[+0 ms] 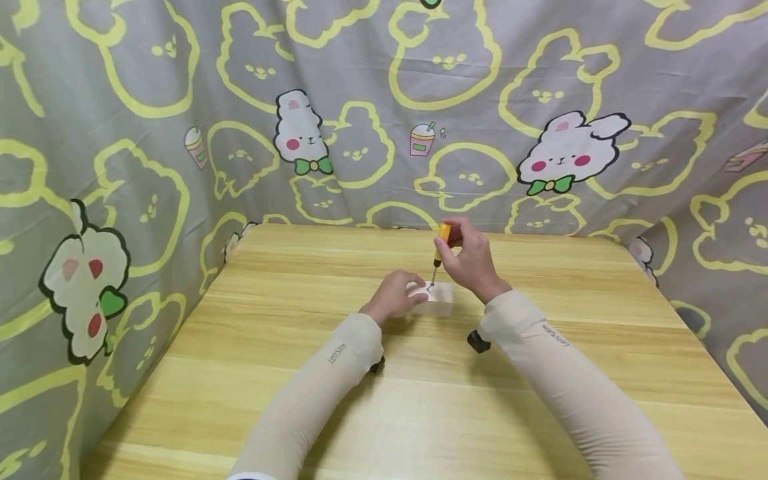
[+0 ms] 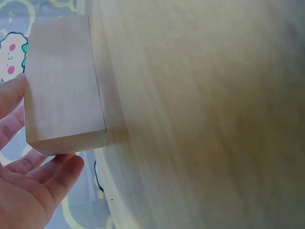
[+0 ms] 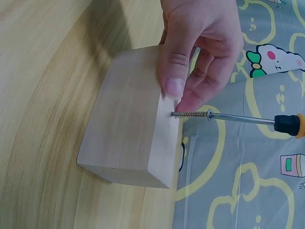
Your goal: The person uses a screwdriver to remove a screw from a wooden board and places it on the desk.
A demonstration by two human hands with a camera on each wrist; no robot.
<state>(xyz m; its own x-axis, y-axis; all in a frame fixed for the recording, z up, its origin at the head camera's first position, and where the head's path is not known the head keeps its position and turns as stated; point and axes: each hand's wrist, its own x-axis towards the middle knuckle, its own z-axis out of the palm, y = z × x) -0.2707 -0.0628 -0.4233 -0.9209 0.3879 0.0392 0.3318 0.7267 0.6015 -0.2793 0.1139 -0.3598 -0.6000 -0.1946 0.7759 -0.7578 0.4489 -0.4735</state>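
Note:
A pale wooden block (image 1: 441, 304) rests on the table, held steady at its left end by the thumb and fingers of my left hand (image 1: 393, 295). In the right wrist view a threaded screw (image 3: 190, 114) stands in the block's upper face, most of its thread exposed. The metal shaft of a screwdriver (image 3: 243, 118) meets the screw's head, in line with it. My right hand (image 1: 471, 260) grips the screwdriver's yellow handle (image 1: 443, 233) from above. In the left wrist view, thumb and fingertips of the left hand (image 2: 33, 191) lie against the block (image 2: 64, 81).
The wood-grain table (image 1: 288, 267) spreads around the block. Behind it and at both sides hangs a grey curtain (image 1: 360, 80) with yellow cartoon outlines. Dark wrist-camera mounts (image 1: 478, 341) sit under the sleeves.

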